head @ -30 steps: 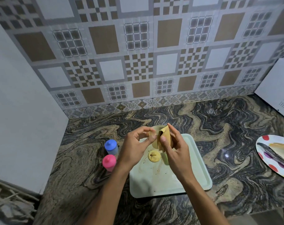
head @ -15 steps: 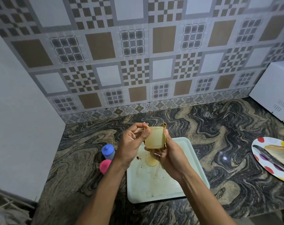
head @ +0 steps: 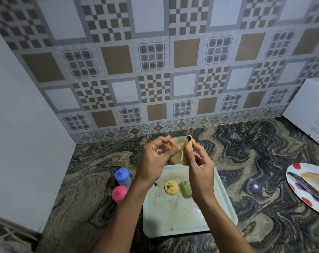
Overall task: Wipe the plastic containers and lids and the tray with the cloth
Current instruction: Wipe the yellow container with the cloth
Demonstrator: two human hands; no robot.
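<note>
One marbled surface (head: 246,161) carries the stained tray (head: 219,212); above its far edge my left hand (head: 153,161) pinches the yellow container (head: 177,145), my right hand (head: 200,168) pinches the cloth (head: 187,148) against it. Such fingertip holds may slip, dropping it onto smears.

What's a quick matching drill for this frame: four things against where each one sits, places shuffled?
Things:
1 yellow lid
2 blue-capped container
3 spotted plate
4 cloth

Places:
A pinched in the right hand
B on the counter, left of the tray
C lying on the tray
D at the counter's right edge

Pairs: 1-C, 2-B, 3-D, 4-A
</note>
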